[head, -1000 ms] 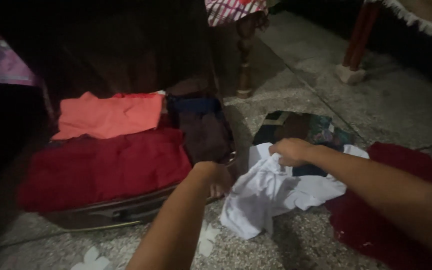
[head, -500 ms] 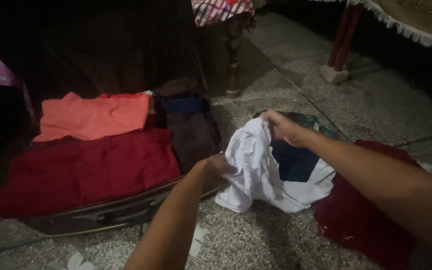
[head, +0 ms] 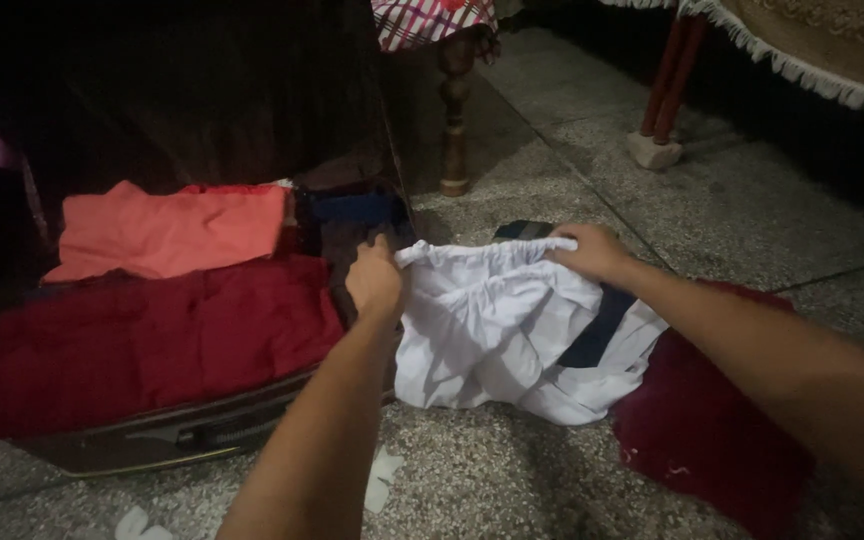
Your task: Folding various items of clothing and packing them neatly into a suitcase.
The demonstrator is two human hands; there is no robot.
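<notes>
Garment (head: 492, 330) on floor (head: 752, 210) — right of suitcase (head: 152, 440).

The gray floor (head: 752, 200) past the hands is bare and wide, so a hand could move there with room to spare. On the left the open suitcase (head: 152, 440) is packed with a red cloth (head: 152, 340) and an orange cloth (head: 167, 230), and its dark lid (head: 202, 90) stands up behind like a wall. A wooden leg (head: 454, 110) and a red leg on a stone block (head: 654, 150) stand farther back, and a dark red cloth (head: 702, 430) covers the floor on the right.
</notes>
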